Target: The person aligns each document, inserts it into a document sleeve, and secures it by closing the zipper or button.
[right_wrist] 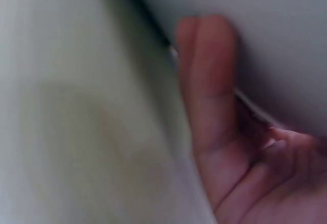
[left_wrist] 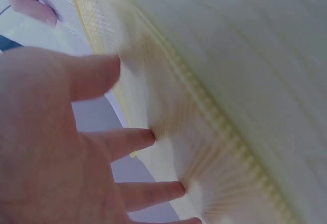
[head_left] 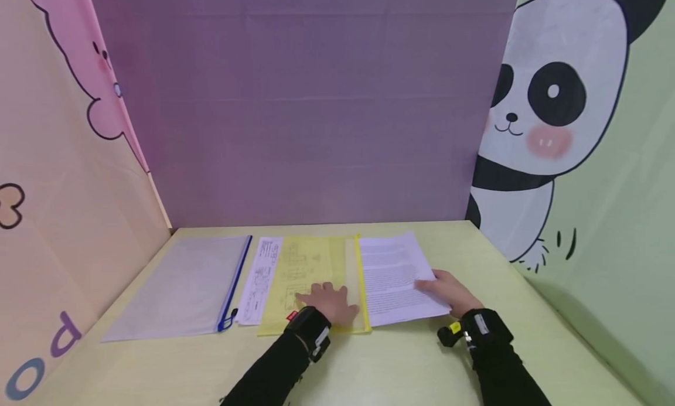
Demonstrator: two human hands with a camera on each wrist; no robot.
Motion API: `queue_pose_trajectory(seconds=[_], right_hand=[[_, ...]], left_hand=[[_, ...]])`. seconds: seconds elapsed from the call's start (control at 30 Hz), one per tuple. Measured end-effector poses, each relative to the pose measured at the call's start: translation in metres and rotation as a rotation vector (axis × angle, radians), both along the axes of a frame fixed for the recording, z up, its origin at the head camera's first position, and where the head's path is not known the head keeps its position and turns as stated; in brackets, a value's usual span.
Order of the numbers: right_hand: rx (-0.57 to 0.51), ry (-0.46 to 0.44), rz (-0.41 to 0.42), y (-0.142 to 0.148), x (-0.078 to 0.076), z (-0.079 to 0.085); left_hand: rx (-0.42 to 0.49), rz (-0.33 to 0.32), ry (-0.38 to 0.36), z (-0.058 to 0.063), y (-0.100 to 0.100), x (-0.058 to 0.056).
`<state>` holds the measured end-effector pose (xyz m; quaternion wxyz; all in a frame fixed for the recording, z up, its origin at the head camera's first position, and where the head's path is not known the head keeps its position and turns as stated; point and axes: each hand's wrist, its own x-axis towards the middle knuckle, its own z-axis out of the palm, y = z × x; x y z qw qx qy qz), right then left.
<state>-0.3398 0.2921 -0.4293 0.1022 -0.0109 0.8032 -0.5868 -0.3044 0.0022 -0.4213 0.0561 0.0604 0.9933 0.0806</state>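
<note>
A yellow translucent zip folder (head_left: 311,259) lies flat in the middle of the table, drawings showing through it. My left hand (head_left: 331,305) rests on its lower right part with fingers spread. In the left wrist view, the fingertips (left_wrist: 145,136) touch the film near the zip edge. Beside the folder's right edge is a white sheet of printed text (head_left: 392,280), its lower right corner lifted. My right hand (head_left: 452,292) pinches the sheet at that side, thumb on top. The right wrist view has fingers (right_wrist: 212,60) under the paper (right_wrist: 286,40).
Left of the yellow folder, a white sheet with drawings (head_left: 259,283) shows along its edge. Further left lies a clear folder (head_left: 174,294) with a blue zip edge (head_left: 235,283). The pale wooden table (head_left: 390,371) meets a purple back panel (head_left: 316,113) and printed side walls.
</note>
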Motion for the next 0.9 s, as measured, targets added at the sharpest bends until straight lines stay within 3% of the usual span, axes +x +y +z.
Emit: queue_pose_trajectory(seconds=[0.13,0.23,0.53,0.9], right_hand=[[-0.119,-0.096,0.086,0.011,0.001,0.004],[-0.135,-0.123,0.143,0.018,0.002,0.005],[-0.065,-0.089,0.074,0.020,0.004,0.004],[-0.062,-0.089,0.059,0.013,0.002,0.001]], left_hand=[[0.039,0.009,-0.037,0.012,-0.004,0.009],[0.043,0.008,-0.052,0.019,-0.006,0.016],[0.042,0.012,-0.058,0.020,-0.006,0.021],[0.023,0.005,-0.051,0.020,-0.006,0.020]])
